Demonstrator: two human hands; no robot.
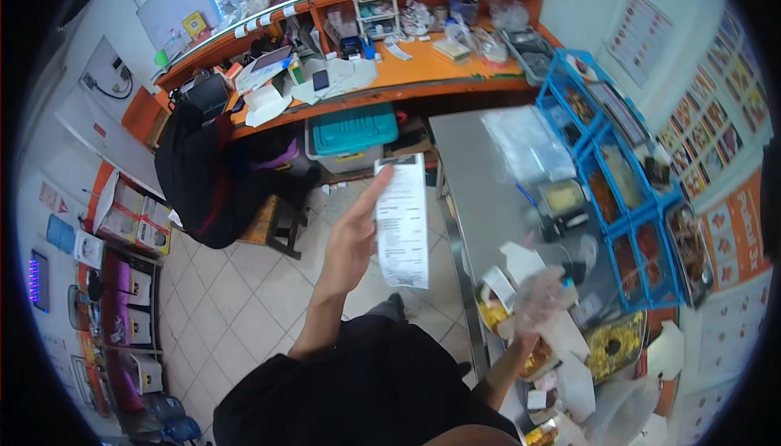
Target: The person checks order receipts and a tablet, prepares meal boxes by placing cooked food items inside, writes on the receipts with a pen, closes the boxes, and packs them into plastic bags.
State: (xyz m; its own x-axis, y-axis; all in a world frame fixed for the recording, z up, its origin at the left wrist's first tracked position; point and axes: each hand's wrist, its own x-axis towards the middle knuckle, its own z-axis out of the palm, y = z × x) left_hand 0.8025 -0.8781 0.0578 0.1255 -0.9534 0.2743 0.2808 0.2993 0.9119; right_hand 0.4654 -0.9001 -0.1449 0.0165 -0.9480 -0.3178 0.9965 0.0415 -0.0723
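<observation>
My left hand (351, 238) is closed on a long printed paper receipt (405, 230), with the thumb lying along its upper left edge. The receipt hangs upright over the tiled floor, its print facing me. My right hand (538, 299) wears a clear plastic glove and hovers among open white takeaway boxes (522, 260) at the near end of the metal counter. Blur and the glove hide how its fingers are set. Food shows in a box (537, 358) below that hand. A metal tray of yellow food (616, 344) stands to its right.
Blue racks (606, 161) with food trays line the right of the grey metal counter (480, 177). Plastic bags (529, 146) lie at its far end. A cluttered orange desk (407, 72) spans the back. A person in dark clothing (199, 173) sits left by a wooden stool (272, 222).
</observation>
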